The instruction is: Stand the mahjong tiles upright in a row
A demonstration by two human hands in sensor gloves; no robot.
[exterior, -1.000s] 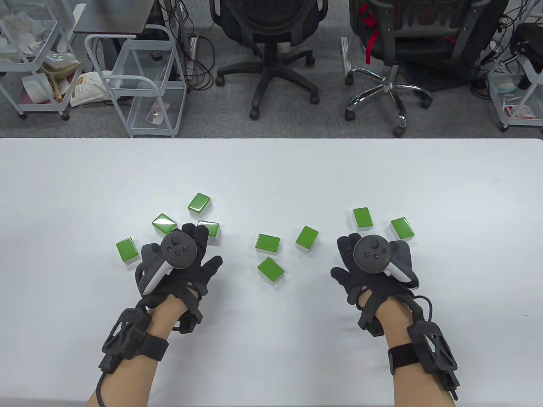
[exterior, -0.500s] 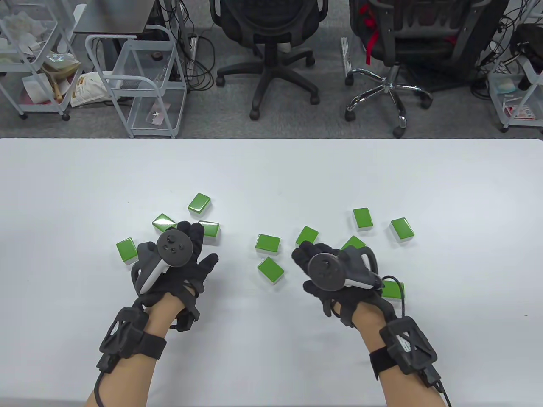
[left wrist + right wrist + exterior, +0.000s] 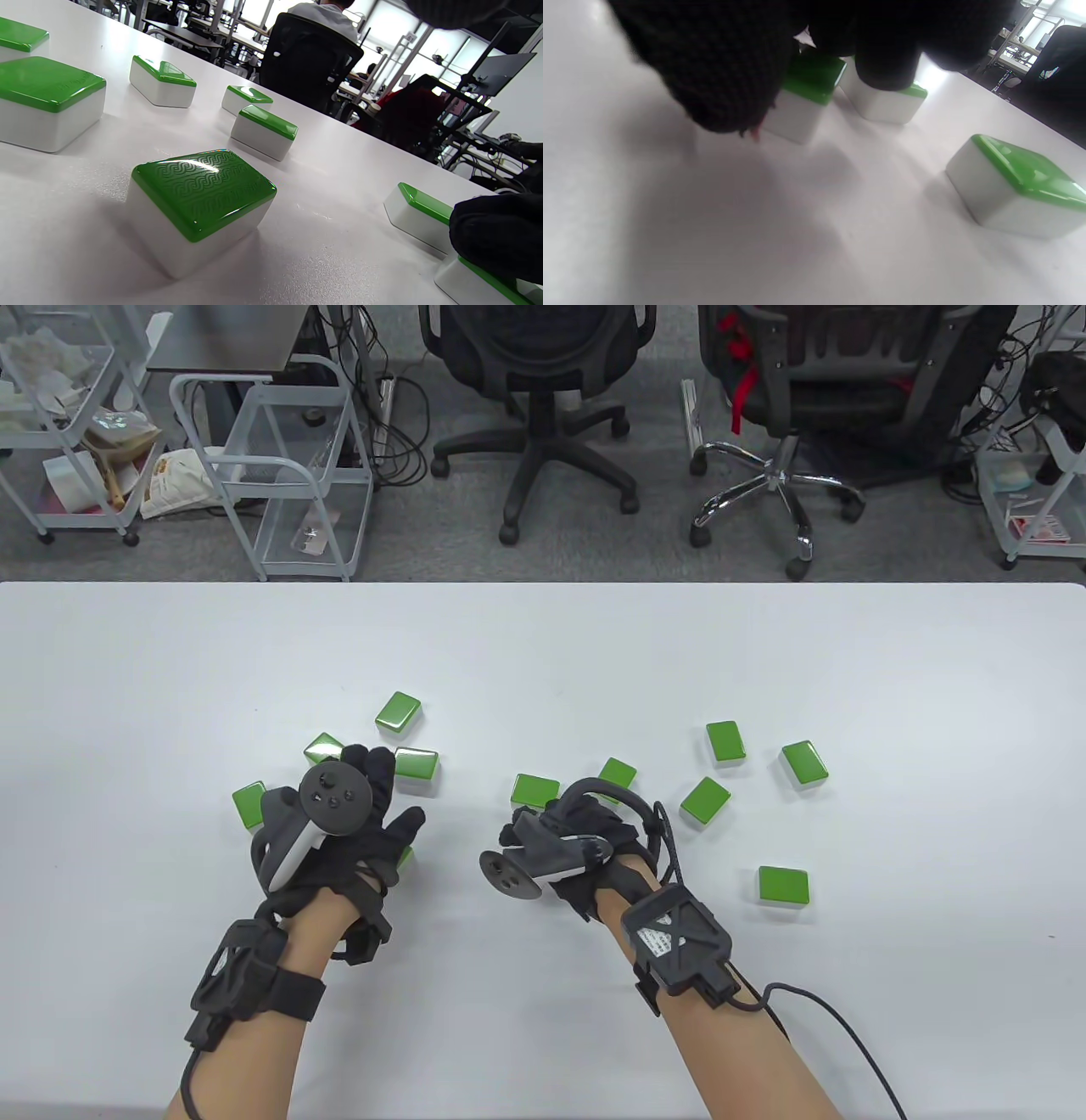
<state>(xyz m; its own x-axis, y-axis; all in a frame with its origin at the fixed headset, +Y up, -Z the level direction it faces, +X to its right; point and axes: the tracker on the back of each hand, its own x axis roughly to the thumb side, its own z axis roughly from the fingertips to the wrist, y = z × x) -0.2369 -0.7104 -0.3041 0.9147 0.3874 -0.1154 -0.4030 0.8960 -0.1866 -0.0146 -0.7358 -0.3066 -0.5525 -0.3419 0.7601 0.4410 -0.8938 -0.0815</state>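
The small green-topped white mahjong tiles (image 3: 729, 743) all lay flat on the white table (image 3: 543, 645), green side up, in two loose groups. None stood up. The left hand (image 3: 335, 836) rested palm down with fingers spread over tiles on the left. The right hand (image 3: 568, 848) was turned on its side over a middle tile (image 3: 804, 99), its fingertips (image 3: 721, 84) touching that tile. I could not tell if they gripped it. Wire carts (image 3: 280, 466) behind the table held bags and papers.

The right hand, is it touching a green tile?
Touching. In the right wrist view, the right hand's fingers press down on the green top of a mahjong tile.
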